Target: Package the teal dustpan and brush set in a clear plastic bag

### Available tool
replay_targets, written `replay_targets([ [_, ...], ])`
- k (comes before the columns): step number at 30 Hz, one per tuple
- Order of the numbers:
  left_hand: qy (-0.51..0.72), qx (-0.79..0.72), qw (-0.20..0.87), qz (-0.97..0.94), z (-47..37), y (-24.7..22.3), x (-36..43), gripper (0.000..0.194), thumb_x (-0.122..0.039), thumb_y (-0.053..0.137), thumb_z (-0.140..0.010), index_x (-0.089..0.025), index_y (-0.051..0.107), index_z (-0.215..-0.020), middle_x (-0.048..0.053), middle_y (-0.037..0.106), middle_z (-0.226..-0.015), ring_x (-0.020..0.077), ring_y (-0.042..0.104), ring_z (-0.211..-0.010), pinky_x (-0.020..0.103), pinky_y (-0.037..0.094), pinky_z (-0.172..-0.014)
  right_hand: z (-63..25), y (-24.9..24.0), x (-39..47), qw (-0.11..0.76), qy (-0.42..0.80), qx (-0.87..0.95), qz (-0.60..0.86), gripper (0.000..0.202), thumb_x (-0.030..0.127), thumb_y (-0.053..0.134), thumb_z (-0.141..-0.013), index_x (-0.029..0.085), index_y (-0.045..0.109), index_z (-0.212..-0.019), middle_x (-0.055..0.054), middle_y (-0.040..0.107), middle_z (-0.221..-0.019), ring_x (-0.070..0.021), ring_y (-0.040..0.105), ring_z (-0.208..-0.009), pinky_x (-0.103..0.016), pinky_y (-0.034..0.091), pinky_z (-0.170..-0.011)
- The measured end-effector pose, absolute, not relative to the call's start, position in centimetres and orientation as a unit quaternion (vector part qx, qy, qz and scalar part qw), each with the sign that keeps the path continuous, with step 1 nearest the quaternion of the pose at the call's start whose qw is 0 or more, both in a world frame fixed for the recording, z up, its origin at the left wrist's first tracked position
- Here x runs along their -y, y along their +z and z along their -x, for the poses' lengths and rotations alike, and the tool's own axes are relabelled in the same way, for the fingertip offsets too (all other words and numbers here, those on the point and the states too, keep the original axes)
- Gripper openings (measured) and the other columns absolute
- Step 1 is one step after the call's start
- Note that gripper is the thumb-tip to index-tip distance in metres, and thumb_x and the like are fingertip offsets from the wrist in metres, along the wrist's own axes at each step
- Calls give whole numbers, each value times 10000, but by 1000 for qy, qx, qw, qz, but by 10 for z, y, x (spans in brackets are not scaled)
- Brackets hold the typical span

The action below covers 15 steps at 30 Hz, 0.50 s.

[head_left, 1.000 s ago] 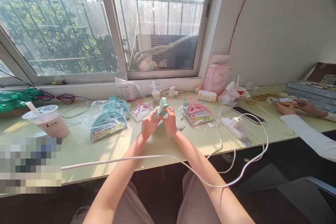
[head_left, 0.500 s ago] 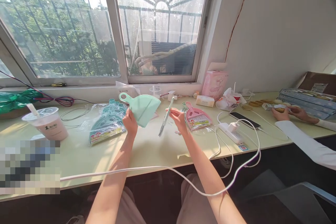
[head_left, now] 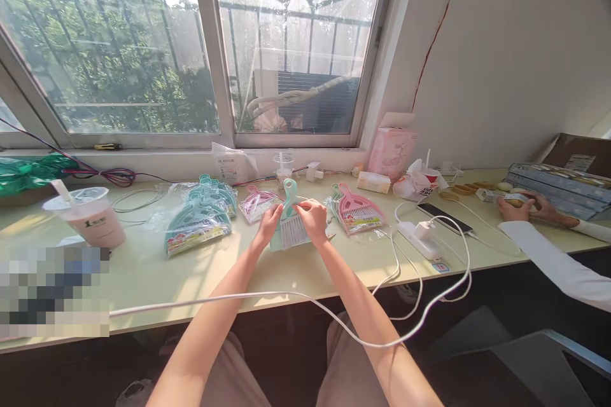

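A mint green dustpan (head_left: 275, 244) stands near the middle of the table, with a matching brush (head_left: 294, 232) lying against its face, bristles downward. My left hand (head_left: 270, 224) is closed on the dustpan's left edge. Fingers pinched at the brush's upper part, my right hand (head_left: 312, 217) covers the right side of the set. Green dustpan sets in clear wrap (head_left: 198, 224) lie to the left. A small pink set (head_left: 258, 202) sits just behind my left hand, and a larger pink set (head_left: 359, 210) is to the right.
On the left stands a drink cup (head_left: 98, 222). A white power strip (head_left: 420, 241), its cables and a phone (head_left: 445, 219) lie on the right. One white cable crosses over my forearms. Another person's hands (head_left: 518, 208) hold something beside stacked boxes (head_left: 556, 187) at far right.
The dustpan and brush, held apart before, are now together. My hands have come closer to each other, and the dustpan has turned so its handle points up.
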<state>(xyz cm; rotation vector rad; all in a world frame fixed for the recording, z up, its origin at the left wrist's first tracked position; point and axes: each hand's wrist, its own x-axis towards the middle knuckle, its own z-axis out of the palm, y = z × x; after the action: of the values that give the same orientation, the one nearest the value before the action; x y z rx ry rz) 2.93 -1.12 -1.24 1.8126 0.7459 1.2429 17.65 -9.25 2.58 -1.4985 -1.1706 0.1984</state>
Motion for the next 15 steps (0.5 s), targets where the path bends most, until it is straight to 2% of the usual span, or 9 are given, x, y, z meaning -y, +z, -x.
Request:
replay_targets([
  [8,520,-271,396,-707,-22,0,18,380,-499,648,-923,-209,734,-1152,138,734,-1219,329,656,-1164,491,502,-1047,-165,20,81,529,59,523,666,215,324,689,-928,231,793,-764,-95,785,-901,-269,713,-863,-373,524,-860],
  [12,503,-267,367,-735,-21,1,23,418,-474,784,-834,-242,741,-1178,113,744,-1236,344,652,-1181,501,487,-1069,-169,21,81,491,14,545,679,285,335,653,-974,217,764,-740,-91,760,-860,-253,701,-830,-343,501,-802],
  [15,504,-276,354,-738,-22,0,27,392,-477,775,-849,-247,754,-1166,103,754,-1209,342,659,-1142,510,499,-1044,-170,23,82,445,-44,569,690,273,345,648,-1006,204,757,-799,-107,750,-915,-244,692,-812,-331,475,-754],
])
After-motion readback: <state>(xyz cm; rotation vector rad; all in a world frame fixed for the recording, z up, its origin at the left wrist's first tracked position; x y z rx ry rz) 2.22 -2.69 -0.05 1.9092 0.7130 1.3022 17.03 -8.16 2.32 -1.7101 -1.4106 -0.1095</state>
